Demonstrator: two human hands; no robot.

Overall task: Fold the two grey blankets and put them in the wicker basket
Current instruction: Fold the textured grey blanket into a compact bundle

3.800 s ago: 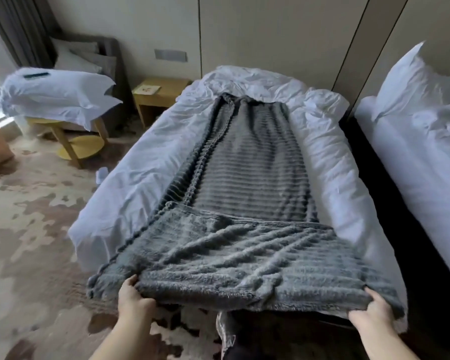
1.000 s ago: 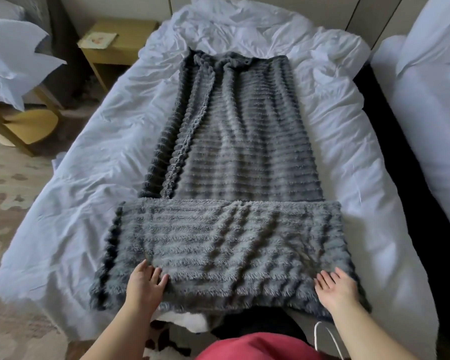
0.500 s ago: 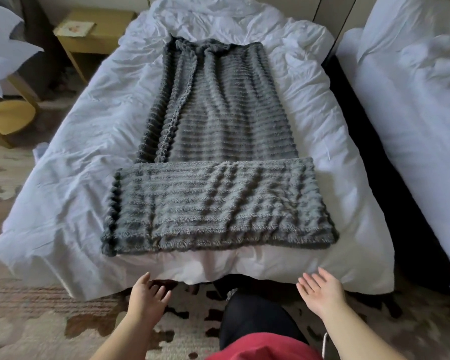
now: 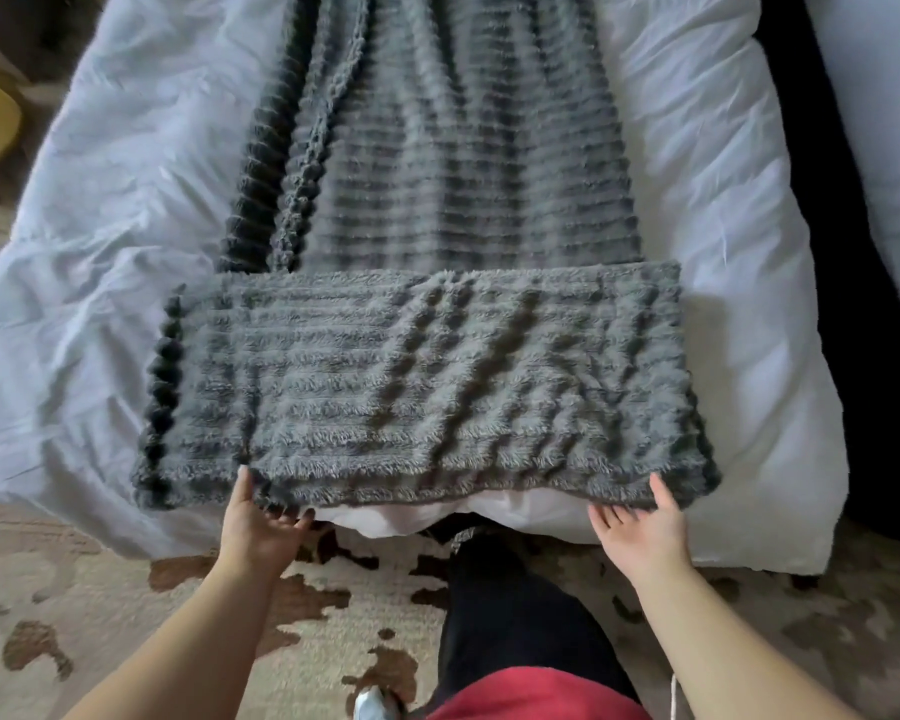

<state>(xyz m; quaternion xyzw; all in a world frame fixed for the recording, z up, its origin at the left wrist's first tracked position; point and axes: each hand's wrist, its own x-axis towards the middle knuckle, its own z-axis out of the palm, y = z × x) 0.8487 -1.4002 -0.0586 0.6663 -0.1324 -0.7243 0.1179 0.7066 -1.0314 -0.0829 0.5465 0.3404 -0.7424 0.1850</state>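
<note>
The grey blanket (image 4: pixel 417 324) lies lengthwise down the middle of the white bed (image 4: pixel 100 241), a long ribbed strip whose near end is doubled back on itself into a thicker band running across the foot of the mattress. That folded band sits directly above both hands, its near edge overhanging the white bedding slightly. The left hand (image 4: pixel 258 522) is at the band's near edge, left of centre, thumb up against the fuzzy edge and fingers curled underneath it, so it touches the fabric without being closed tight on it. The right hand (image 4: pixel 640 532) is at the same edge toward the band's right corner, palm spread and fingers splayed, its fingertips (image 4: pixel 658 488) meeting the fold; whether it has any real hold is unclear. The two hands are well apart, with most of the band's width between them. Below them is a patterned beige and brown carpet (image 4: pixel 126 615), and a dark trouser leg (image 4: pixel 510 615) stands between the forearms.
</note>
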